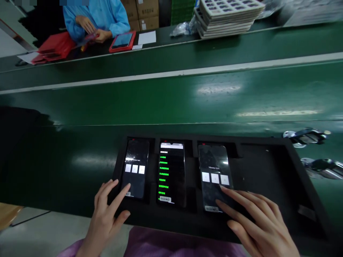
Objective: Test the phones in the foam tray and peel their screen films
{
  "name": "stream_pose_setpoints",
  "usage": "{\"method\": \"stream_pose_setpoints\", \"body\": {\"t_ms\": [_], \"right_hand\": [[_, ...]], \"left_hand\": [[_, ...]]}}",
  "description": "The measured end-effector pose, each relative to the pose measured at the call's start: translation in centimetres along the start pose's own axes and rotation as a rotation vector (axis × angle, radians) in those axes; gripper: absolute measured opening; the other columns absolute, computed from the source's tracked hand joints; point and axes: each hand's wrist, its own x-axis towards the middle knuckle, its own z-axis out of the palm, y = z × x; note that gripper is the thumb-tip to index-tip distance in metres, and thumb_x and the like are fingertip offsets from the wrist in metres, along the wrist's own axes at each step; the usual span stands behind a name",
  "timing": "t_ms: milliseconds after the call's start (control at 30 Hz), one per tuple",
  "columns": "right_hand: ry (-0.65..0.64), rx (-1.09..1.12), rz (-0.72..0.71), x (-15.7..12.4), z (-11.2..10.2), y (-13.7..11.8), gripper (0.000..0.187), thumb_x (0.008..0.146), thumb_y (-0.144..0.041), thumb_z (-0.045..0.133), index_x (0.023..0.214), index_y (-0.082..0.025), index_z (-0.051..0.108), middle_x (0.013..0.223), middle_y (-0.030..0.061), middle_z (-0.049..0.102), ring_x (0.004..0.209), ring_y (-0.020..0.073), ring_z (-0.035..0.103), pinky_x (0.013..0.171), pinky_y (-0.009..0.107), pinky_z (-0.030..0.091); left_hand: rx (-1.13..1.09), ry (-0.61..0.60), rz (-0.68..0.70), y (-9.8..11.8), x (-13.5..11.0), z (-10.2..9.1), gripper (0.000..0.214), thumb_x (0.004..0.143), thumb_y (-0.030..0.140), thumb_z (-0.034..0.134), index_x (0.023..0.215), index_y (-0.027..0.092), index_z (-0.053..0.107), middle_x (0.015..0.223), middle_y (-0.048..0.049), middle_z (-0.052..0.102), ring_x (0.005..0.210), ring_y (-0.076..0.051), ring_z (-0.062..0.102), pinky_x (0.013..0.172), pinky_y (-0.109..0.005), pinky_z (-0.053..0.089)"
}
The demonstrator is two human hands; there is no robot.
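R hand (259, 221) is spreading over the near edge of the black tray (257, 162), index + middle tips lying at the lower screen of the third phone (213, 160), counting from tray's L end; thumb's standing apart, nothing being clamped. L hand (105, 210) is hovering by tray's L end, fingers also apart, index tip at the low part of the first phone (136, 178); can't tell if either hand's pressing or just skimming. Both those phones are showing "Vibrator test" w/ white tiles; the second phone (172, 175), btwn them in the tray, is showing a green-text list. All three are lying flat in tray slots, prob. light + stiff, w/ slick, crackable glass, so best hold is prob. the long side edges, using slot gaps for fingertips, not squeezing screens. Metal clamps (308, 137) are sitting just off tray's R end. Far beyond the tray, a stack of pale trays (227, 18) is standing, and, further L, a blue-sleeved co-worker (118, 18) is handling sth unclear near a red-framed tablet (122, 41).
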Motion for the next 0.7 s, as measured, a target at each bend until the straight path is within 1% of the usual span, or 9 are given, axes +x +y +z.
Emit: {"method": "stream_pose_setpoints", "body": {"t_ms": [100, 267, 333, 433, 500, 600, 700], "right_hand": [[0.006, 0.020, 0.037, 0.6, -0.1, -0.3, 0.034, 0.115, -0.035, 0.050, 0.119, -0.024, 0.082, 0.141, 0.0113, 0.071, 0.119, 0.0280, 0.066, 0.101, 0.047, 0.049], [0.081, 0.091, 0.117, 2.4, -0.3, -0.8, 0.032, 0.114, -0.034, 0.051, 0.135, -0.025, 0.074, 0.144, 0.0106, 0.069, 0.121, 0.0287, 0.066, 0.108, 0.050, 0.047], [0.106, 0.092, 0.122, 2.7, -0.4, -0.7, 0.030, 0.113, -0.029, 0.053, 0.134, -0.024, 0.073, 0.143, 0.0106, 0.069, 0.121, 0.0283, 0.066, 0.107, 0.049, 0.047], [0.129, 0.050, 0.144, 2.5, -0.6, -0.5, 0.027, 0.111, -0.021, 0.053, 0.130, -0.023, 0.073, 0.139, 0.0105, 0.070, 0.118, 0.0273, 0.067, 0.104, 0.047, 0.047], [0.133, 0.014, 0.177, 2.3, -0.5, -0.3, 0.028, 0.110, -0.018, 0.054, 0.130, -0.022, 0.072, 0.137, 0.0107, 0.071, 0.117, 0.0279, 0.067, 0.102, 0.047, 0.048], [0.122, -0.041, 0.241, 2.3, -0.2, -0.2, 0.030, 0.109, -0.020, 0.054, 0.132, -0.023, 0.073, 0.140, 0.0104, 0.071, 0.117, 0.0294, 0.068, 0.099, 0.047, 0.049], [0.103, -0.110, 0.289, 2.5, -0.2, -0.4, 0.030, 0.110, -0.023, 0.053, 0.130, -0.025, 0.075, 0.146, 0.0100, 0.069, 0.120, 0.0328, 0.068, 0.097, 0.049, 0.047]], "left_hand": [[-0.006, 0.010, 0.017, -0.2, 0.1, 0.1, 0.058, 0.115, 0.051, 0.045, 0.173, 0.041, 0.039, 0.157, -0.0121, 0.049, 0.147, -0.034, 0.050, 0.127, -0.050, 0.035], [0.009, 0.018, 0.057, -0.2, 0.6, -0.1, 0.060, 0.117, 0.048, 0.042, 0.175, 0.040, 0.032, 0.156, -0.0135, 0.046, 0.147, -0.033, 0.046, 0.126, -0.046, 0.031], [0.011, 0.018, 0.068, -0.1, 0.7, -0.1, 0.060, 0.117, 0.046, 0.042, 0.176, 0.040, 0.031, 0.155, -0.0138, 0.045, 0.147, -0.033, 0.045, 0.126, -0.045, 0.030], [0.001, 0.031, 0.077, -0.1, 0.8, -0.1, 0.060, 0.117, 0.045, 0.043, 0.175, 0.039, 0.032, 0.154, -0.0140, 0.045, 0.148, -0.032, 0.043, 0.127, -0.043, 0.028], [-0.013, 0.032, 0.077, -0.2, 0.7, 0.0, 0.059, 0.117, 0.045, 0.044, 0.175, 0.039, 0.033, 0.154, -0.0138, 0.046, 0.148, -0.032, 0.043, 0.127, -0.042, 0.028], [-0.025, 0.029, 0.068, -0.4, 0.6, 0.1, 0.059, 0.116, 0.044, 0.045, 0.174, 0.041, 0.035, 0.154, -0.0129, 0.046, 0.148, -0.032, 0.043, 0.127, -0.042, 0.029], [-0.031, 0.029, 0.059, -0.5, 0.5, 0.1, 0.059, 0.116, 0.046, 0.046, 0.174, 0.043, 0.035, 0.153, -0.0122, 0.047, 0.147, -0.033, 0.045, 0.128, -0.043, 0.030]]}}
